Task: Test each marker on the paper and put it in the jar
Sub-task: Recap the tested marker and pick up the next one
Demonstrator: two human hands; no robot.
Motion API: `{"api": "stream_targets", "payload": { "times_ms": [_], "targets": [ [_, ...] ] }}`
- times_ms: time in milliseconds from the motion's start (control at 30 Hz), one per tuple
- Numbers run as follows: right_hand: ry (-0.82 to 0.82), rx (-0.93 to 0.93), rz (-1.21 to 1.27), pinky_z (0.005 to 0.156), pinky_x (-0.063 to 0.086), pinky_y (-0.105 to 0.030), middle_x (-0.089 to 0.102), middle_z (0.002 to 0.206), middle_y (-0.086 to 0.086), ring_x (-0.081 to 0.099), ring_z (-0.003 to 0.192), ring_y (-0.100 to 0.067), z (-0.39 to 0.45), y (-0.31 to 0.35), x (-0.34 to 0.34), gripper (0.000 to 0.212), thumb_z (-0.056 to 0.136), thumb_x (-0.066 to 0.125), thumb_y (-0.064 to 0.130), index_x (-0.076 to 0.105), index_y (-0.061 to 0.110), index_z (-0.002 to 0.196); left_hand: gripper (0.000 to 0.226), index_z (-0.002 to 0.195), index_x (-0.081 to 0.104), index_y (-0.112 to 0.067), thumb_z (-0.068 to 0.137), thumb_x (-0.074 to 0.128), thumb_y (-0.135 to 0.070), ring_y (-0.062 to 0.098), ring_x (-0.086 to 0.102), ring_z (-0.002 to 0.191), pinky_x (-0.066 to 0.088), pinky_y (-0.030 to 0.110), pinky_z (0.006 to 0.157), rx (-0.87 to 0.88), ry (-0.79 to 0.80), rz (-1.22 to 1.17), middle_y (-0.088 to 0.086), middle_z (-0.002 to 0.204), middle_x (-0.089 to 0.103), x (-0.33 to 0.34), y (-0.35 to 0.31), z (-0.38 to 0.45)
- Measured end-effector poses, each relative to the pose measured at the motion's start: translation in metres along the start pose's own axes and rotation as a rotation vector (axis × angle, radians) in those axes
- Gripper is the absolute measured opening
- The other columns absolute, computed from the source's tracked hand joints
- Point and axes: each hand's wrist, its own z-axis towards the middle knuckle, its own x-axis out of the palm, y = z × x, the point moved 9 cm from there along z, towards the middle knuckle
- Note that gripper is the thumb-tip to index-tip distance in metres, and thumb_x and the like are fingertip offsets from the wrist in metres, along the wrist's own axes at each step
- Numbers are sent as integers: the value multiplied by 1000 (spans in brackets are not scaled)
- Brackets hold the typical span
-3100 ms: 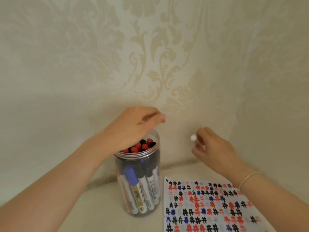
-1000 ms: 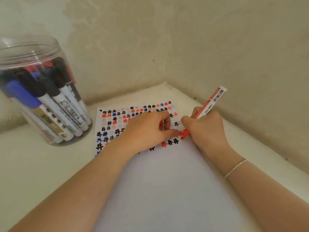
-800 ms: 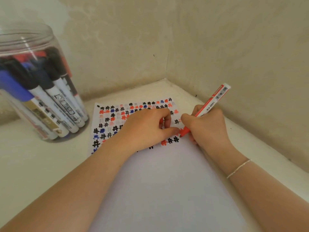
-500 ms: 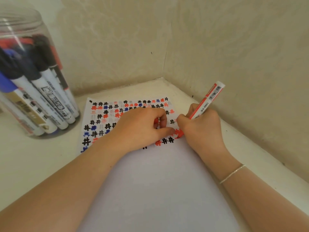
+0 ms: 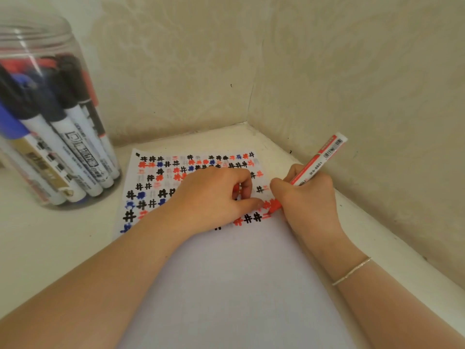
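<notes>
My right hand (image 5: 305,197) grips the red marker (image 5: 312,167), tip down on the paper (image 5: 226,273) to test its ink. My left hand (image 5: 214,197) curls round its cap, pinning the paper. The jar (image 5: 50,117) waits left of the paper.

One clear plastic jar (image 5: 57,137) stands at ten o'clock, packed with capped markers (image 5: 75,137) too crowded to count exactly. One sheet of paper (image 5: 239,285) lies on the surface. One uncapped red marker (image 5: 318,159) shows at two o'clock. Two hands appear, left hand (image 5: 214,197) and right hand (image 5: 309,197); one bracelet (image 5: 352,272) circles the right wrist.
</notes>
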Motion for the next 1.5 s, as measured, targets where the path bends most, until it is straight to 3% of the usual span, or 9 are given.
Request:
{"api": "stream_targets", "payload": {
  "times_ms": [133,300,667,800,900,1000,1067,1200,1500],
  "targets": [
    [34,19,28,41,33,-25,49,56,-31,39,44,-22,-1,-2,3,22,70,60,3,42,-9,63,29,69,50,-31,78,61,-56,2,45,50,33,23,52,-4,-3,-1,-10,54,50,0,0,0],
    [45,-5,-31,37,28,-19,40,53,-11,34,46,-17,-1,1,5,19,70,58,-1,43,-7,60,30,69,50,-30,78,62,-56,2,45,49,32,22,51,-4,-10,3,-10,53,49,-1,-1,0],
    [51,-30,-29,46,30,-26,36,54,-10,33,51,-20,-1,3,6,19,72,55,-1,43,7,61,29,69,50,-30,79,62,-55,1,44,49,32,22,51,2,-3,2,-10,54,48,-3,-2,-1],
    [-21,77,338,37,26,-18,42,58,-15,29,39,-15,2,-7,-8,34,79,70,7,43,12,60,20,81,53,-33,80,62,-51,1,46,53,34,23,53,-13,26,-41,-11,60,50,-1,-2,-3],
    [2,118,626,38,34,-21,54,57,-9,38,38,-12,6,-9,-12,30,80,73,13,49,16,62,9,98,53,-26,90,54,-23,7,50,59,40,25,59,-152,-9,-552,-5,73,57,-7,13,-3],
    [163,189,978,67,55,-27,70,74,-7,66,69,-20,9,-6,2,11,81,64,16,67,10,72,29,108,49,-23,91,39,-2,8,58,66,42,19,62,-168,-8,-733,1,85,65,-9,17,-4],
    [254,254,1111,71,56,-32,70,81,-13,69,76,-25,8,-2,11,22,85,56,21,69,2,85,38,117,45,-28,92,39,0,6,63,74,46,19,68,-126,23,-672,-4,87,68,-6,12,-5],
    [233,204,946,50,49,-26,59,58,-8,54,45,-17,9,0,13,16,90,51,9,52,5,75,50,125,40,-31,90,47,3,11,64,77,52,39,86,-78,50,-643,-7,85,69,-4,8,-4],
    [162,166,835,46,41,-24,50,48,-3,44,40,-13,8,-1,7,29,89,56,3,46,9,63,39,120,43,-32,92,53,-7,10,62,80,50,44,86,-65,76,-595,-15,88,70,-4,4,-6]
  ]
}}
